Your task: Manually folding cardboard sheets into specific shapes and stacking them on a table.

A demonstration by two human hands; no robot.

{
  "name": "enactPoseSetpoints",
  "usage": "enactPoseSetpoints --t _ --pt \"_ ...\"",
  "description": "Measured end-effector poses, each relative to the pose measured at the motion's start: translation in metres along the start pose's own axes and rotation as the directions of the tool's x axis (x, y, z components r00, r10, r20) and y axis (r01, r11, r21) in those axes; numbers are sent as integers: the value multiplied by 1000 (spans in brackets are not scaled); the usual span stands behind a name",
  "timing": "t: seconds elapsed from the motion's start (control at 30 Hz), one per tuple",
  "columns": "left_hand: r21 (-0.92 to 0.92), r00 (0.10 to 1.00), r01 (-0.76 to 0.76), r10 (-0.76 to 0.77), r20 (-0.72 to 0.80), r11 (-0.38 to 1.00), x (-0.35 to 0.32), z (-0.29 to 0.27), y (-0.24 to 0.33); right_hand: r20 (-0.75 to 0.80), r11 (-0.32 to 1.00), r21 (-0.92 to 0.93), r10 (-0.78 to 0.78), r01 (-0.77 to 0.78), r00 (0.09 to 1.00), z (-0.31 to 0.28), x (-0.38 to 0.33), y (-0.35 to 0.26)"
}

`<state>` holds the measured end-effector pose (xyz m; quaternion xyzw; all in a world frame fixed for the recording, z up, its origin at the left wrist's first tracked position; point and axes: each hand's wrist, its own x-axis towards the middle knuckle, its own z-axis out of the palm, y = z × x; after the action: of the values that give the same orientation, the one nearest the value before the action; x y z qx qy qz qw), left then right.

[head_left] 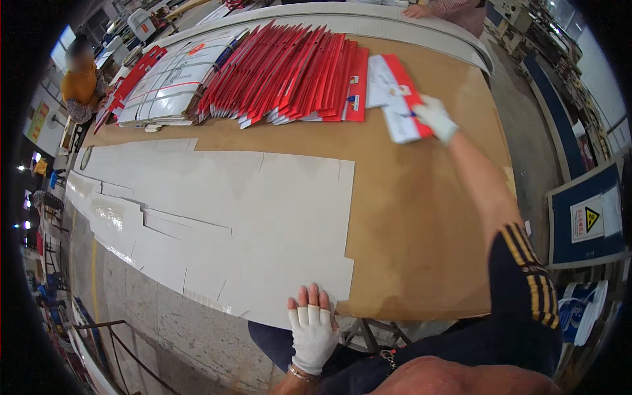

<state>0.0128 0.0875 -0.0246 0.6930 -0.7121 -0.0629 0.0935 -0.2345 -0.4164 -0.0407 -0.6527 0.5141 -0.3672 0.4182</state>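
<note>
Two gloved hands working: our right hand grasps a folded red-and-white card carton at 1 o'clock; left hand rests released on flat white die-cut sheets, next needing a grip.

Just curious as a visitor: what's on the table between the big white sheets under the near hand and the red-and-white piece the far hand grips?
Only bare brown board table top lies between the white sheets and the red-and-white folded carton, in the head view.
</note>
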Motion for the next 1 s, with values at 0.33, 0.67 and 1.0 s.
enactPoseSetpoints --t 0.33,0.67,1.0 --pt "-188 903 -66 -21 -428 980 -1 -44 -7 459 807 -176 -439 564 772 108 -114 -133" --pt "-332 908 -419 399 -130 845 -4 -58 68 537 371 -431 -627 822 565 12 -396 -105" --pt "-195 883 -470 461 -89 861 48 5 42 100 940 -259 -202 222 974 -139 -501 -67"
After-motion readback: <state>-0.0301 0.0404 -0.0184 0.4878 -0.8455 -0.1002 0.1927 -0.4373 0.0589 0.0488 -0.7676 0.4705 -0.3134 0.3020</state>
